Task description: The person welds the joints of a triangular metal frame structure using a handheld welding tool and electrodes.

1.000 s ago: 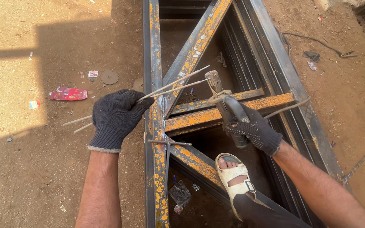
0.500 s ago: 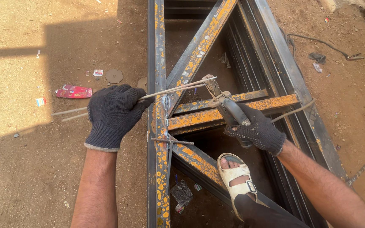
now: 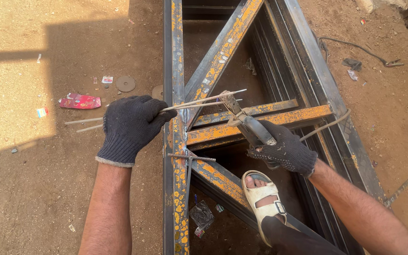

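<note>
Over the rusty yellow-flecked steel frame (image 3: 178, 141), our gloved left hand (image 3: 131, 127) has swung its clamped thin welding rods (image 3: 199, 100) level into the grey electrode holder (image 3: 249, 125) gripped by our right hand (image 3: 284, 151).

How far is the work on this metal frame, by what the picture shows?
Done: the steel frame lies assembled on the ground, diagonal bars in place. In hand: the left hand holds a few thin welding rods, whose far ends reach the grip of the electrode holder in the right hand. Left: no arc or spark shows, and whether a rod sits in the holder cannot be told. A small hammer rests on the frame.
</note>
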